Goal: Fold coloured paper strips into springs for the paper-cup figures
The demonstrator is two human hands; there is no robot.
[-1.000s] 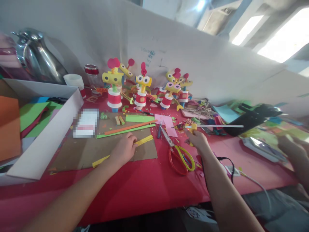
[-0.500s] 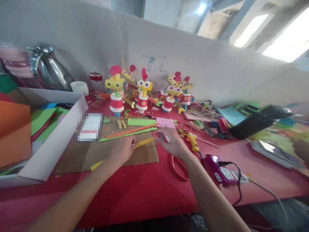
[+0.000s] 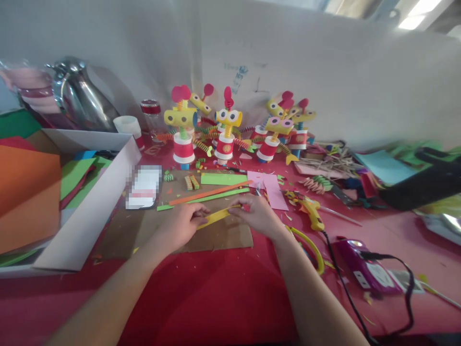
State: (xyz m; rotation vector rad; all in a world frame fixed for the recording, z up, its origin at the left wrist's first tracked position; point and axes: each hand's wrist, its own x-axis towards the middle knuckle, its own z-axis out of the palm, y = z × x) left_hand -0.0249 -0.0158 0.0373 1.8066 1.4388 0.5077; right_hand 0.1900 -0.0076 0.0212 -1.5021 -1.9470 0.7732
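A left hand (image 3: 182, 225), fingers curled nearly closed, pinches a yellow strip (image 3: 218, 217) near its left end as a right hand (image 3: 257, 216), thumb and fingertips drawn together, grips the other end above a brown cardboard sheet (image 3: 230, 238) on a red counter (image 3: 216, 298). The strip slants slightly upward between the two hands. Just beyond them, an orange strip (image 3: 209, 193) lies alongside a green strip (image 3: 209, 197), with a green paper rectangle (image 3: 224, 179) behind and two small folded springs (image 3: 192, 182) to its left. Pink paper (image 3: 275, 193) rests past the right hand, near a yellow glue gun (image 3: 312, 212). The yellow handle (image 3: 312, 247) of a pair of scissors shows beside the right forearm, with a purple power strip (image 3: 370, 269) farther right. Toy figures (image 3: 184, 149) in red and white, with yellow heads and springy arms, line the back of the counter before a pale wall (image 3: 324, 62). At left, a white box (image 3: 97, 206) holds colored paper (image 3: 29, 192); behind it stand a metal jug (image 3: 86, 101) and a white cup (image 3: 127, 126).
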